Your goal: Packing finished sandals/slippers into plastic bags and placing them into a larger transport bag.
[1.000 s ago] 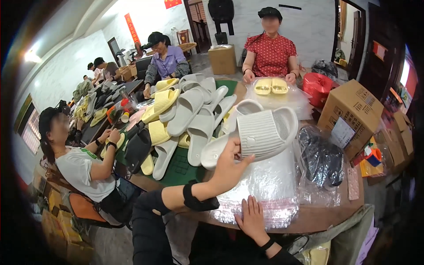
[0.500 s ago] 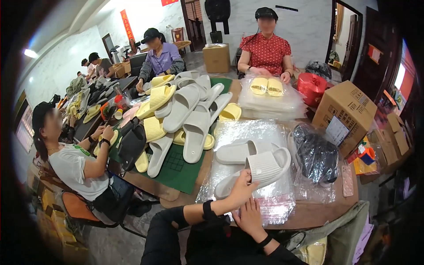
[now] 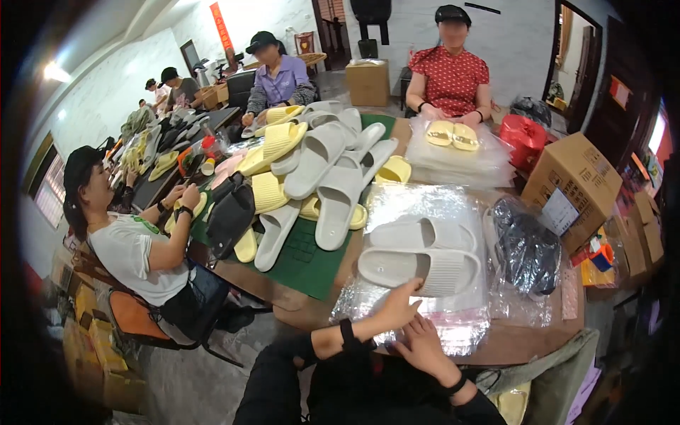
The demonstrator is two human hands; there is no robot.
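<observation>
A pair of light grey slide slippers lies side by side on a stack of clear plastic bags (image 3: 354, 301): the far slipper (image 3: 397, 236) and the near slipper (image 3: 386, 269), with ribbed straps to the right. My left hand (image 3: 397, 306) reaches to the near slipper's edge, by its strap. Its fingertips touch that edge, and the thumb stands apart from the fingers. Flat on the bags' near edge rests my right hand (image 3: 425, 346), fingers spread and holding nothing.
Grey, yellow and black slippers (image 3: 312, 166) are heaped on a green mat (image 3: 312, 273) to the left. On the right are a bagged dark bundle (image 3: 528, 244), a cardboard box (image 3: 574, 180) and a red roll (image 3: 523, 142). Co-workers sit around the table, one by bagged yellow slippers (image 3: 451, 134).
The near slipper, held tilted over the other one before, now lies flat alongside it. My left hand has loosened from its strap. The whole view has shifted slightly.
</observation>
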